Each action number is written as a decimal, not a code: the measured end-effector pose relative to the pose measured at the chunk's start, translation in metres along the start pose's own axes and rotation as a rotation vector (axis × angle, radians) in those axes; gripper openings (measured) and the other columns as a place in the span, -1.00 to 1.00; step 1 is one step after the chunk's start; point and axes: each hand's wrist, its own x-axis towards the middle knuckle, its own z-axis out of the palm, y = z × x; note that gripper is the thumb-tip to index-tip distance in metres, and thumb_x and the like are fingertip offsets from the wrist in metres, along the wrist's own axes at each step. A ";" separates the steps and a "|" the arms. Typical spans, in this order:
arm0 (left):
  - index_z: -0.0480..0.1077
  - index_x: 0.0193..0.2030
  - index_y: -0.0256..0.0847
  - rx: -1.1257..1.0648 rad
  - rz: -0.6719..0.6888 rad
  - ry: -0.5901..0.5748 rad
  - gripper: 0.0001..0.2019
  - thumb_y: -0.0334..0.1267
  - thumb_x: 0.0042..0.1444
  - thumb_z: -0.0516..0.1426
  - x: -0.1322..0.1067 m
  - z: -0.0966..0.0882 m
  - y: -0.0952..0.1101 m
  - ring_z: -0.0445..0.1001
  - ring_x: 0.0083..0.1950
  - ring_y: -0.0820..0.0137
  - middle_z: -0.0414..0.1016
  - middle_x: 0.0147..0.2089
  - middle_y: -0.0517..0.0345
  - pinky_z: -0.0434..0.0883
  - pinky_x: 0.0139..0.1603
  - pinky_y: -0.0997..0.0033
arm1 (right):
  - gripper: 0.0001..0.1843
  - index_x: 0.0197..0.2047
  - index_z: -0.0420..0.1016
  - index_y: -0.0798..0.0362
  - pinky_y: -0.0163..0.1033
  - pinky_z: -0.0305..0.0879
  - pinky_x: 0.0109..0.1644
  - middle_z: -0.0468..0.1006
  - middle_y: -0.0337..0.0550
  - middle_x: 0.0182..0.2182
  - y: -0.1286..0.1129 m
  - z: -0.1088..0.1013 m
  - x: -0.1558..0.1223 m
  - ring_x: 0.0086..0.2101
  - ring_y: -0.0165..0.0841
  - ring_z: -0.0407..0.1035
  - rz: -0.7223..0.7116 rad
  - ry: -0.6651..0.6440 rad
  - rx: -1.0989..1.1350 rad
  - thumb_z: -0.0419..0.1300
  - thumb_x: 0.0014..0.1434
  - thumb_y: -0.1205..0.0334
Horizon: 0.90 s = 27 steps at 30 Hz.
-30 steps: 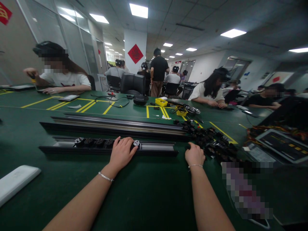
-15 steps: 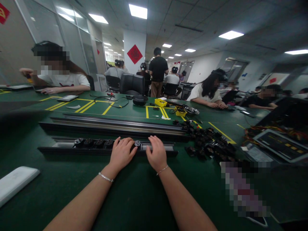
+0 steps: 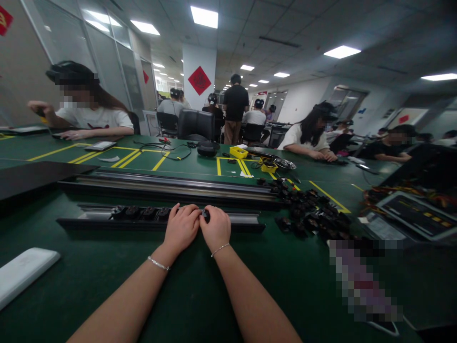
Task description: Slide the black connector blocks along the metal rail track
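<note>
In front of me lies a black metal channel (image 3: 246, 220) with a silvery inside, its long side across my view. Several small black modules (image 3: 148, 213) sit in a row in its left half. My left hand (image 3: 183, 225) is curled over the middle of the channel, fingers on the far side and thumb near, closed round black modules mostly hidden under it. Right against it, my right hand (image 3: 217, 227) pinches a small black module with a grey face (image 3: 205, 215) between thumb and fingers. The right fingertips partly cover that piece.
Behind the channel lie longer black rails (image 3: 171, 186). A heap of loose black modules (image 3: 314, 212) is to the right. A white case (image 3: 26, 271) lies left, a dark flat panel (image 3: 39, 178) behind it. Yellow trays (image 3: 238, 152) and cables stand farther back; other people sit across the table.
My right hand has moved left along the channel, from apart to touching my left hand, and closed on the grey-faced module. My left hand has stayed almost in place.
</note>
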 end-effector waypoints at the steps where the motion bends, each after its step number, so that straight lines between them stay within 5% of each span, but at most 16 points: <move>1: 0.44 -0.11 -0.06 0.000 0.002 0.004 -0.72 -0.27 0.16 -0.06 0.000 0.000 0.000 0.42 0.00 0.28 0.50 -0.04 0.11 0.07 0.22 0.04 | -0.79 -0.17 0.45 -0.03 -0.20 0.14 -0.01 0.55 -0.17 -0.22 -0.001 -0.001 0.000 -0.10 -0.30 0.34 0.005 -0.016 0.001 0.13 0.10 0.18; 8: 0.44 -0.11 -0.04 -0.014 0.001 0.025 -0.71 -0.26 0.16 -0.06 0.000 0.002 -0.001 0.43 -0.01 0.28 0.51 -0.05 0.10 0.09 0.21 0.03 | -0.81 -0.18 0.43 -0.11 0.03 -0.16 0.22 0.55 -0.22 -0.17 -0.003 -0.005 -0.001 0.02 -0.26 0.27 0.067 -0.033 0.006 0.10 0.11 0.17; 27: 0.45 -0.12 -0.02 -0.003 -0.006 -0.004 -0.70 -0.29 0.14 -0.06 0.000 -0.001 0.001 0.42 0.00 0.29 0.50 -0.04 0.12 0.08 0.22 0.03 | -0.79 -0.18 0.43 -0.08 0.03 -0.12 0.21 0.56 -0.19 -0.18 0.000 -0.010 -0.002 0.02 -0.25 0.28 0.095 -0.030 0.014 0.10 0.08 0.21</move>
